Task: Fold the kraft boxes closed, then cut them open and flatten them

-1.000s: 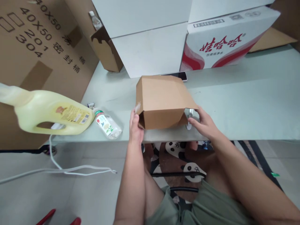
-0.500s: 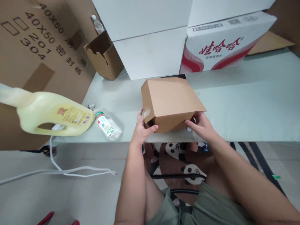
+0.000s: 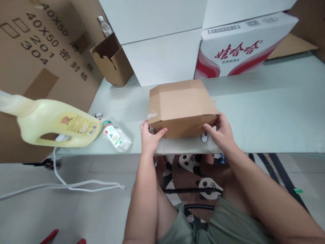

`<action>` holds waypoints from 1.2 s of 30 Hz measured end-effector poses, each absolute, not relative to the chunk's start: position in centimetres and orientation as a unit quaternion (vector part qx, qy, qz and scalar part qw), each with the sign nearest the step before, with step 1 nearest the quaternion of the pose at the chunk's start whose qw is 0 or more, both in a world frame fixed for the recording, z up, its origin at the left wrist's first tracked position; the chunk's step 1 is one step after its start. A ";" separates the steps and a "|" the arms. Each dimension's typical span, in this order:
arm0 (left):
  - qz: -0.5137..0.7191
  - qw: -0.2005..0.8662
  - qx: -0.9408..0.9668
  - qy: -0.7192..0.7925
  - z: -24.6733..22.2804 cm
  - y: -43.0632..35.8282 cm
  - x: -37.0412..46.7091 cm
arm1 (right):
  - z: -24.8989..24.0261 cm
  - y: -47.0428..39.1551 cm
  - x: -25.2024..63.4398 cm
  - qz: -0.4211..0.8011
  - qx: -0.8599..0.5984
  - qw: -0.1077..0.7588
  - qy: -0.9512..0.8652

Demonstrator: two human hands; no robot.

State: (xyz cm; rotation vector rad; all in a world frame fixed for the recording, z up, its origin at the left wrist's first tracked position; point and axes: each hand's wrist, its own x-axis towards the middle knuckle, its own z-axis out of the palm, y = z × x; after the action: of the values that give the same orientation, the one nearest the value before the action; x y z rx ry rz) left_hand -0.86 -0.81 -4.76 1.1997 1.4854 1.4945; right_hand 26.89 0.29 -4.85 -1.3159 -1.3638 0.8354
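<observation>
A brown cardboard box (image 3: 184, 101) with a piece of clear tape on its left side is held at the front of the table. My left hand (image 3: 151, 137) grips its front left corner, thumb on the front face. Round the front right corner is my right hand (image 3: 223, 133), its thumb also on the front face. The fingers behind the box are partly hidden. A small white object (image 3: 204, 137) lies under the box's front edge, near my right thumb.
On the left are a yellow jug (image 3: 61, 123), a clear labelled bottle (image 3: 116, 136) and a small open carton (image 3: 113, 62). White boxes (image 3: 165, 57) and a red-and-white box (image 3: 241, 51) stand behind. A white cable (image 3: 88, 184) hangs below the table edge (image 3: 266, 149).
The box has turned and moved slightly left and away from me, with more of its front face showing. My left hand has moved a little left with it; both hands keep their grip.
</observation>
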 end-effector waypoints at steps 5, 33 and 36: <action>0.577 0.396 0.433 0.568 -3.2 -1.1 0.2 | -3.9 0.1 27.0 0.351 -0.535 0.536 -0.550; 0.609 0.373 0.417 0.562 -4.0 -0.9 -1.6 | -3.7 -0.4 28.5 0.380 -0.503 0.633 -0.449; 0.589 0.386 0.396 0.589 -4.0 -1.1 -2.2 | -3.6 -0.7 28.9 0.392 -0.486 0.630 -0.462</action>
State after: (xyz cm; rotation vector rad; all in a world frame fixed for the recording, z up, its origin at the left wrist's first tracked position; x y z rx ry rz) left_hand -2.24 -1.15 -4.01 1.0077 1.4998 1.4996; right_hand 28.94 -0.68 -3.57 -1.1132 -1.0581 0.8966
